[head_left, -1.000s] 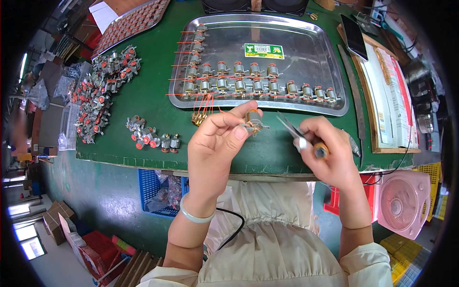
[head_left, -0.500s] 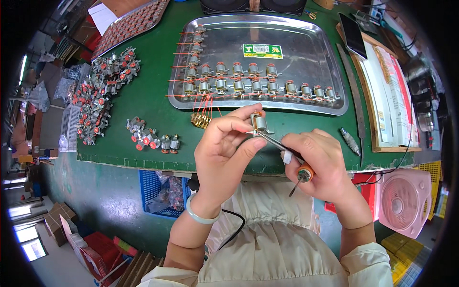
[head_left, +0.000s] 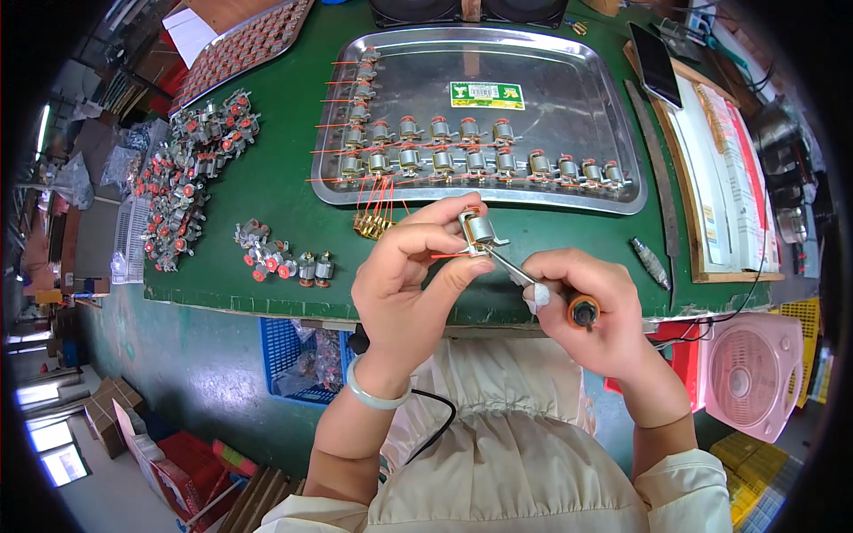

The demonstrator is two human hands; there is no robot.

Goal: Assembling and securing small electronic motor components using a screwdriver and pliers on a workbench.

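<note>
Pinched between my left hand's [head_left: 404,284] thumb and fingers is a small silver coil part [head_left: 481,229], with a short red wire [head_left: 449,256] at its lower side. My right hand [head_left: 591,306] is closed on metal tweezers [head_left: 511,266]; their tips touch the underside of the part or its terminals. A tool with an orange and black handle [head_left: 584,311] also sits in the right palm; its shaft is out of sight. White wrapping [head_left: 537,297] shows at the right fingertips. Just beyond my hands, a steel tray [head_left: 586,98] carries rows of similar coil parts [head_left: 442,160].
Heaps of red-capped parts [head_left: 204,142] and a smaller group [head_left: 267,253] lie left on the green table [head_left: 293,200]. Brass pieces with red wires [head_left: 375,222] sit at the tray's near edge. Rightward are a marker-like tool [head_left: 650,263], a long blade [head_left: 653,151] and a phone [head_left: 656,67].
The part in my left hand has tilted, and its red wire shows more. The right hand has rolled, so the orange-handled tool's shaft no longer shows below it.
</note>
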